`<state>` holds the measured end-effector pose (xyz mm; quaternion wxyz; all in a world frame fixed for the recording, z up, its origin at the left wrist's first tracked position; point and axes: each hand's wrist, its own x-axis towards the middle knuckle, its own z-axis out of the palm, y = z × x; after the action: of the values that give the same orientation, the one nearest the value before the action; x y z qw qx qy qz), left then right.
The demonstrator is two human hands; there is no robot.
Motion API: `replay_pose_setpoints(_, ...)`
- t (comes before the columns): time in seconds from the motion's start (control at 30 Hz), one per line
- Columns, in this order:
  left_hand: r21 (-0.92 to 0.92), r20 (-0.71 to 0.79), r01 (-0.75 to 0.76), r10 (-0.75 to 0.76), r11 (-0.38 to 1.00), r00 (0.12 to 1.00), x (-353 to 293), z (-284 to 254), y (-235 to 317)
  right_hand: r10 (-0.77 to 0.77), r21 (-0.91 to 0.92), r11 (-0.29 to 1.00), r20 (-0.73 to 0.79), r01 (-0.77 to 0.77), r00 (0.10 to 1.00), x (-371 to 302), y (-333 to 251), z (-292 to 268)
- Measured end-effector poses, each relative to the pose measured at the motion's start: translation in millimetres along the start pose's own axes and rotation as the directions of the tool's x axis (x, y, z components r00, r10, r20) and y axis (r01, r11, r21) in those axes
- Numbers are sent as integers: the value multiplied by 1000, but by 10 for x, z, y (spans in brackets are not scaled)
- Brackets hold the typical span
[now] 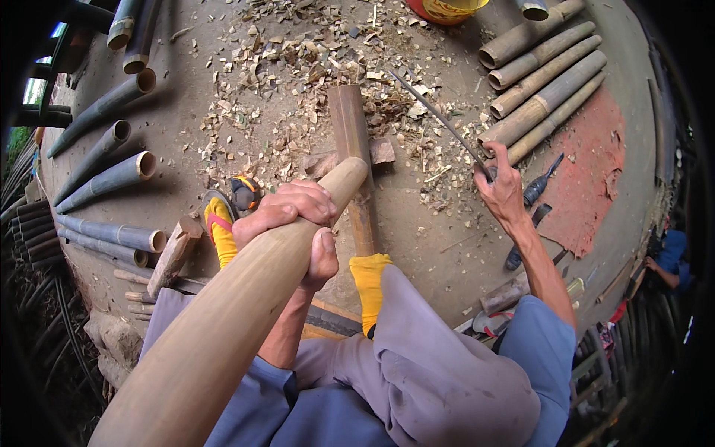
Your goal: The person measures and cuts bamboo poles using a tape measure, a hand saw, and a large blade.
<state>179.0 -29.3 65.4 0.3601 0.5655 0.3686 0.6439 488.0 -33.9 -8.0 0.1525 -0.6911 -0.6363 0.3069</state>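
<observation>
My left hand (294,223) is wrapped around a thick, smooth, pale pole (216,343) that looks like bamboo. The pole slants from the lower left up to a rounded end, which lies over a brown bamboo tube (348,123). That tube leans across a wooden block (381,152), its lower end near my yellow-socked foot (369,287). Out to the right, my right hand (503,182) is closed on the handle of a knife (439,115). Its long thin blade, seen almost edge-on, points up and left, apart from the pole.
Pale chips (275,67) cover the ground ahead. Bamboo tubes lie at left (112,182) and far right (551,89). A dark hand tool (535,191) sits near a red mat (588,171). An orange-and-black tape measure (244,194) is by my left foot. Another person (672,261) is at the right edge.
</observation>
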Motion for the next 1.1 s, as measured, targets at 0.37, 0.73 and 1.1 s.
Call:
replay_pose_setpoints(0.37, -177, 32, 74, -70, 981, 997, 162, -258, -120, 70, 50, 996, -26, -68, 997, -345, 132, 153)
replay_pose_setpoints(0.73, -173, -28, 120, -127, 978, 992, 109, -278, -108, -4, 53, 999, 8, 4, 1000, -161, -45, 195)
replay_pose_setpoints(1.1, -341, 8, 317, -335, 885, 942, 571, -559, -458, 45, 92, 995, 16, -46, 999, -283, -5, 269)
